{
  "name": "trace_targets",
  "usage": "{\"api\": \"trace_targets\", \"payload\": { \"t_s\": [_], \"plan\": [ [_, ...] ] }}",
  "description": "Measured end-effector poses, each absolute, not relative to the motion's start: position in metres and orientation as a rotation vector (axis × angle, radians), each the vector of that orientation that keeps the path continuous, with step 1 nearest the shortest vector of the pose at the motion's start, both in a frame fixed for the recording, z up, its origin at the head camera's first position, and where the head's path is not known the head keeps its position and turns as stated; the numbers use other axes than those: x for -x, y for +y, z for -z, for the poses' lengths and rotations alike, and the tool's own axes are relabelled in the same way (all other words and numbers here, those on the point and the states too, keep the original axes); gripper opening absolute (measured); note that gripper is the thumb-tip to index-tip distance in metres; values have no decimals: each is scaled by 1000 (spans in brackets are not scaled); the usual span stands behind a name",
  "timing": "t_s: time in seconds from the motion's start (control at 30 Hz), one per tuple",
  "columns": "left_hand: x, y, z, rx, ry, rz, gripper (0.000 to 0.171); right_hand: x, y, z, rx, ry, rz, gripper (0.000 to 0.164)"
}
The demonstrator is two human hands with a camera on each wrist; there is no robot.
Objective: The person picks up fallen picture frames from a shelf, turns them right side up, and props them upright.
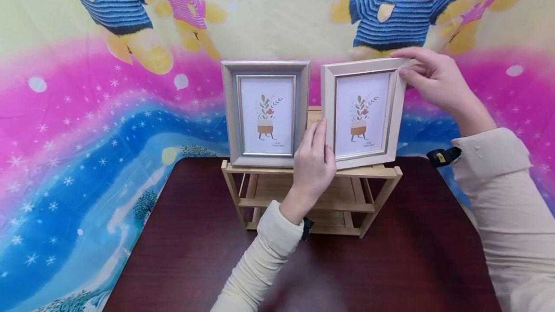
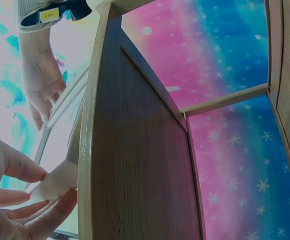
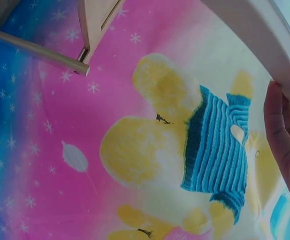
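A cream picture frame (image 1: 392,114) with a potted-plant print stands slightly turned on the right half of a wooden rack's top (image 1: 373,172). My right hand (image 1: 438,78) grips its upper right corner, thumb on the front and fingers over the edge. At the lower left corner, my left hand (image 1: 313,162) pinches the same frame; the left wrist view shows thumb and fingers around that pale corner (image 2: 57,182). Beside it on the left, a grey-silver picture frame (image 1: 231,114) with a matching print stands upright on the rack, its lower right corner partly behind my left hand.
The tiered rack has lower slatted shelves (image 1: 303,203) and slanted side posts. It stands on a dark reddish-brown table (image 1: 186,254). A cloth backdrop (image 1: 277,23) with bears and snowflakes hangs close behind. Black straps (image 1: 443,157) circle both wrists.
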State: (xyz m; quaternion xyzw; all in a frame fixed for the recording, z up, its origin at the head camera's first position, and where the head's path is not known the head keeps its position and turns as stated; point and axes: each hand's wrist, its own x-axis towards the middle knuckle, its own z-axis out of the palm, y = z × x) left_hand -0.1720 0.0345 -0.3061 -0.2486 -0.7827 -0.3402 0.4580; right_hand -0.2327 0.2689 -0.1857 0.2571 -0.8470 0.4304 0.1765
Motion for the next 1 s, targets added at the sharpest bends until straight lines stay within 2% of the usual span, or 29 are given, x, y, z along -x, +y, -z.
{"api": "trace_targets", "payload": {
  "t_s": [0.77,0.93,1.0],
  "plan": [
    [174,35,307,520,-2037,552,48,212,266,189,-666,-2272,-1295,38],
    [168,31,309,538,-1958,551,44,209,269,195,-590,-2257,-1277,44],
    [163,27,309,569,-1899,586,38,204,270,199,-496,-2212,-1274,40]
  ]
}}
